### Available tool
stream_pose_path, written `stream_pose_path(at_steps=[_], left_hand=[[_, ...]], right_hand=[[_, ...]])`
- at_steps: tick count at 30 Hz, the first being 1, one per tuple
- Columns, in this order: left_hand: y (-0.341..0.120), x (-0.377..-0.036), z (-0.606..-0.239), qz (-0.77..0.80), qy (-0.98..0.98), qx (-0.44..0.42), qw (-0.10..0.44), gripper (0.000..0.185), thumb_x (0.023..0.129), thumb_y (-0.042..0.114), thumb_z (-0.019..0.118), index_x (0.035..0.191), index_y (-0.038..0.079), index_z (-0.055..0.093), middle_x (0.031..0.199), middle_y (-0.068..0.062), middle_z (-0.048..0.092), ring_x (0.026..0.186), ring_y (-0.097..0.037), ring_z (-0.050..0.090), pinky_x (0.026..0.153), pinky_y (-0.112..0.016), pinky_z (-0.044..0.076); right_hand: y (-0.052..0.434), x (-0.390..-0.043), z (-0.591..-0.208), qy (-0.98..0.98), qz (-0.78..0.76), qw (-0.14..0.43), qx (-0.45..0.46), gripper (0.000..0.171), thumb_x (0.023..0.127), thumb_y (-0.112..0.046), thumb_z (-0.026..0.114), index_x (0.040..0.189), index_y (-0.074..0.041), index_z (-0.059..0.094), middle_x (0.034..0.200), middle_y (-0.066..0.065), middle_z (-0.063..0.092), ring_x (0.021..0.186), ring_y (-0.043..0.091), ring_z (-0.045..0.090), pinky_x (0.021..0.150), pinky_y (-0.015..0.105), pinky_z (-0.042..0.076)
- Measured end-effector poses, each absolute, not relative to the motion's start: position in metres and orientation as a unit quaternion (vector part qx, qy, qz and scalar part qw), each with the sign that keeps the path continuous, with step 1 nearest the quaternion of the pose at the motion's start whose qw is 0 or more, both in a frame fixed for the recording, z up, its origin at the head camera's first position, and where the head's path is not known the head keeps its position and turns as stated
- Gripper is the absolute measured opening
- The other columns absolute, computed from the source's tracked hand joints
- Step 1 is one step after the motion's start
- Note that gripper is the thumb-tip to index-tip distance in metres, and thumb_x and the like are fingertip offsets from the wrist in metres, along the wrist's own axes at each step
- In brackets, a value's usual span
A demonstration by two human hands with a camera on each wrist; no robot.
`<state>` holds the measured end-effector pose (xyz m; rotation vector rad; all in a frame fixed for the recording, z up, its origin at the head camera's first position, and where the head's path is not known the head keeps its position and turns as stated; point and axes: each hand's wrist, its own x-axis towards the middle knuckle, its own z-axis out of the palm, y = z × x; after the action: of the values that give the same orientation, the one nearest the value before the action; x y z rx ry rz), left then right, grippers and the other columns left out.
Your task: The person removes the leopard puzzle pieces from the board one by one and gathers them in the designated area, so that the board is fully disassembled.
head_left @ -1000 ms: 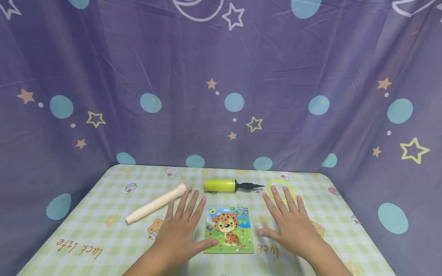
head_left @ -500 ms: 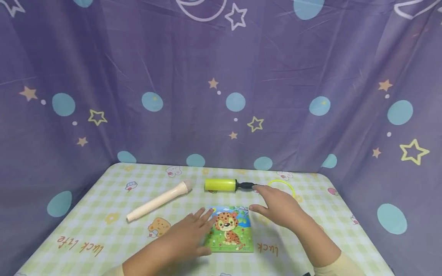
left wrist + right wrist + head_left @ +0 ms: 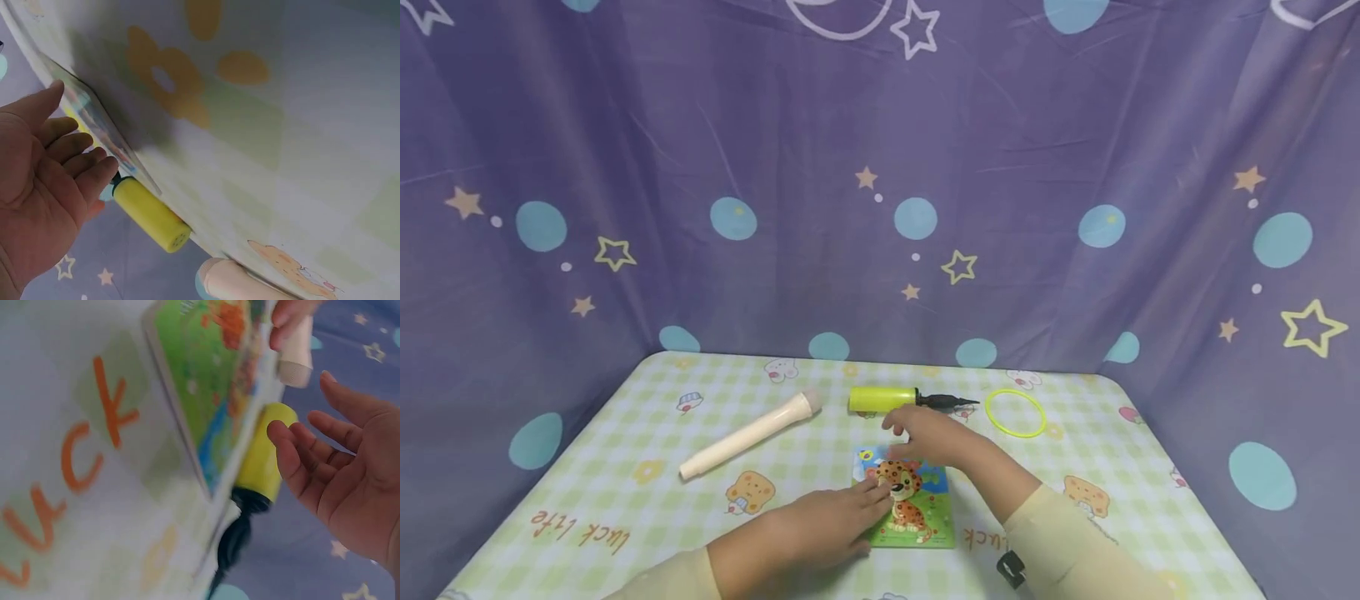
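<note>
The leopard puzzle board [image 3: 904, 507] lay flat on the checked tablecloth [image 3: 625, 467], near edge, in front of the yellow pump [image 3: 883, 399]. The left hand [image 3: 831, 521], fingers straight and relaxed, rested on its left side. The right hand [image 3: 928, 437] hovered open over its far edge (holding nothing); steady pressure from the left would probably keep the board from sliding.

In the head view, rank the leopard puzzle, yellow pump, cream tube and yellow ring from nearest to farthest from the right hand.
From the right hand:
1. Leopard puzzle, directly under and in front of the hand.
2. Yellow pump, just behind the fingertips; nearly as close as the puzzle.
3. Yellow ring, behind it, on the right.
4. Cream tube, far on the left.
</note>
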<state>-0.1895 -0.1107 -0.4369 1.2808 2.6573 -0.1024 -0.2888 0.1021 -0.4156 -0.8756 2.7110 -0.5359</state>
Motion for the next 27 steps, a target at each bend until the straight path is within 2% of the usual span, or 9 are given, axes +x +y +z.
stream_pose_path(at_steps=[6,11,16,27], left_hand=[[-0.109,-0.194,-0.444,-0.066,0.887,0.447,0.098,0.056,0.099,0.039,0.054,0.150,0.020,0.041,0.159,0.000,0.033,0.145,-0.020,0.036,0.101,-0.031,0.050],[-0.109,-0.196,-0.446,-0.070,0.883,0.456,0.090,0.057,0.098,0.039,0.056,0.150,0.020,0.042,0.158,0.000,0.035,0.143,-0.019,0.038,0.097,-0.027,0.052],[-0.109,-0.197,-0.447,-0.081,0.883,0.455,0.081,0.057,0.098,0.039,0.055,0.150,0.020,0.042,0.158,0.000,0.036,0.143,-0.019,0.038,0.096,-0.024,0.051],[-0.110,-0.198,-0.447,-0.068,0.880,0.462,0.085,0.057,0.098,0.037,0.056,0.150,0.019,0.041,0.158,-0.002,0.036,0.142,-0.021,0.039,0.095,-0.024,0.052]], right_hand=[[0.083,-0.297,-0.438,0.919,-0.193,0.143,-0.312,0.037,0.089,-0.034,0.073,0.119,-0.015,0.065,0.108,0.002,0.065,0.096,0.014,0.061,0.084,0.033,0.052],[0.076,-0.300,-0.450,0.920,-0.187,0.162,-0.303,0.033,0.087,-0.039,0.074,0.111,-0.018,0.064,0.100,-0.004,0.058,0.089,0.010,0.057,0.080,0.030,0.051],[0.072,-0.301,-0.457,0.925,-0.190,0.167,-0.282,0.036,0.086,-0.041,0.075,0.110,-0.018,0.062,0.100,-0.005,0.056,0.086,0.009,0.056,0.081,0.030,0.050],[0.074,-0.301,-0.457,0.914,-0.218,0.199,-0.277,0.031,0.087,-0.033,0.075,0.107,-0.019,0.056,0.105,-0.002,0.050,0.092,0.012,0.051,0.081,0.030,0.048]])
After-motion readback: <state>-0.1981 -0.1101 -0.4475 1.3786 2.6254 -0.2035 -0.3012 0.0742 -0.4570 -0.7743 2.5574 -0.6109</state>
